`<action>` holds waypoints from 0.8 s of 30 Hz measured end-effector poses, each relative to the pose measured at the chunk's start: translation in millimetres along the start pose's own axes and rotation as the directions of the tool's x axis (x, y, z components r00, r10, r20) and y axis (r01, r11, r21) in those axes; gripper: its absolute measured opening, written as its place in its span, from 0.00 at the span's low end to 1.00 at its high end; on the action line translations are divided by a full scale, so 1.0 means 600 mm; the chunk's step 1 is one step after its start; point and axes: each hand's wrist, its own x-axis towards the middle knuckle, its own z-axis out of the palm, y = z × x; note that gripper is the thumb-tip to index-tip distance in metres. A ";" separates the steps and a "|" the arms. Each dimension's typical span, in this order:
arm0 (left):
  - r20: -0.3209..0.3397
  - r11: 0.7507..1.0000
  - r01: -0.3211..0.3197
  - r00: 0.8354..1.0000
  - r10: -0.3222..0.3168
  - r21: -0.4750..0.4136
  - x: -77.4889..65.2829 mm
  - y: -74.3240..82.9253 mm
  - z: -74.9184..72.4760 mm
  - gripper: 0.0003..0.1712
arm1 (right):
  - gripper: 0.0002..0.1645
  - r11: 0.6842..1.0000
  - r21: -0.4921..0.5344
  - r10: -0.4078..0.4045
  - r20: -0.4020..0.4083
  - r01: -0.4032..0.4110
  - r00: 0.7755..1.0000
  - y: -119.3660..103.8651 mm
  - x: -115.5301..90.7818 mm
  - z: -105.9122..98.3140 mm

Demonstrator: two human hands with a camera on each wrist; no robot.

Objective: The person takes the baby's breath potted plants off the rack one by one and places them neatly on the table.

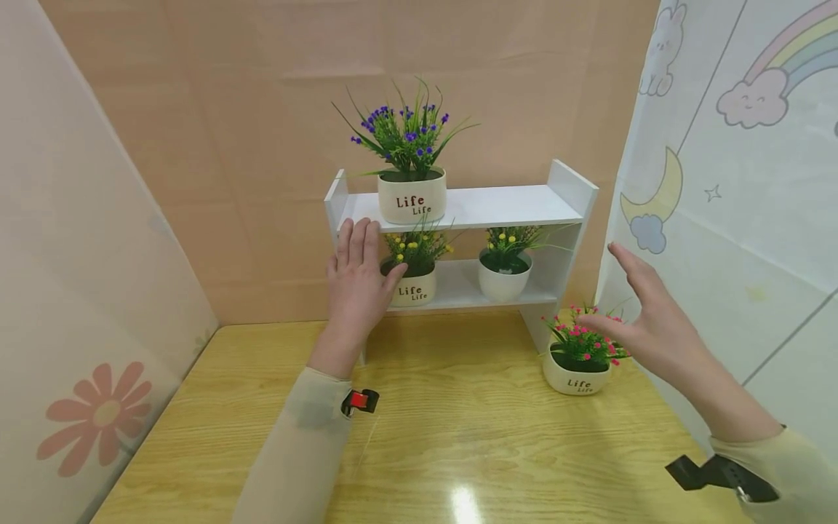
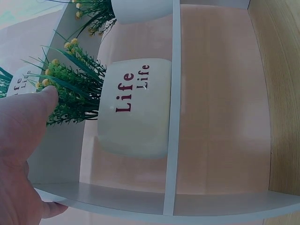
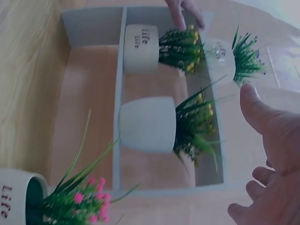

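A white two-tier shelf stands at the back of the table. My left hand is at its left end, fingers straight up against the upper board's front edge and thumb out to the right. Behind that thumb, a "Life" pot with yellow flowers sits on the lower board, partly hidden. A round white pot with yellow flowers stands farther right on that board. On the top board is a "Life" pot with purple flowers. My right hand is raised right of the shelf with nothing in it, thumb and fingers spread apart.
A "Life" pot with pink flowers stands on the wooden table, by the shelf's right leg; my right thumb overlaps its flowers in the head view. Printed cloth walls flank the table, and a plain peach cloth hangs behind the shelf.
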 end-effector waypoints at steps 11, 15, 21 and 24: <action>0.009 1.000 0.002 1.000 -0.002 0.001 0.001 0.002 0.001 0.53 | 0.72 0.995 0.017 -0.102 -0.022 0.102 0.995 -0.066 0.052 0.029; -0.006 1.000 -0.002 1.000 0.002 -0.012 0.001 0.002 0.004 0.52 | 0.69 0.994 0.025 -0.109 -0.009 0.110 0.994 -0.084 0.071 0.037; -0.027 1.000 -0.008 1.000 0.008 -0.005 0.000 -0.002 0.005 0.52 | 0.65 0.989 0.025 -0.148 -0.001 0.148 0.989 -0.116 0.100 0.050; -0.028 1.000 -0.006 1.000 0.007 0.003 0.000 -0.002 0.004 0.52 | 0.65 0.985 0.039 -0.170 -0.005 0.170 0.985 -0.128 0.117 0.056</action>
